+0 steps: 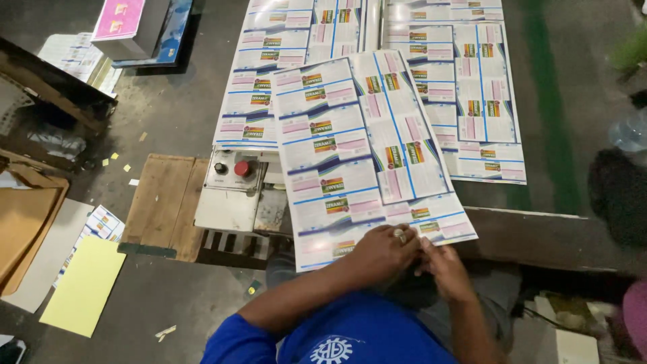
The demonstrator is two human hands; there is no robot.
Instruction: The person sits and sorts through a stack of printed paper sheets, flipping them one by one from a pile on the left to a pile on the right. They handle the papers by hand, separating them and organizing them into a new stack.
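Note:
A large glossy printed sheet point(357, 141), covered in repeated white, pink and blue carton layouts, lies tilted on top of other such sheets. My left hand point(381, 253) rests on its near edge, fingers curled over the paper, a ring on one finger. My right hand point(441, 267) sits right beside it, fingertips pinching the same near edge. Both hands touch each other at the sheet's bottom margin. Blue sleeves cover my upper arms.
More printed sheets point(465, 74) spread across the machine bed beyond. A white control box point(232, 189) with a red button and a black knob stands left of the sheet. A wooden pallet point(165, 202), yellow paper point(84, 286) and cardboard point(23, 222) lie on the floor at left.

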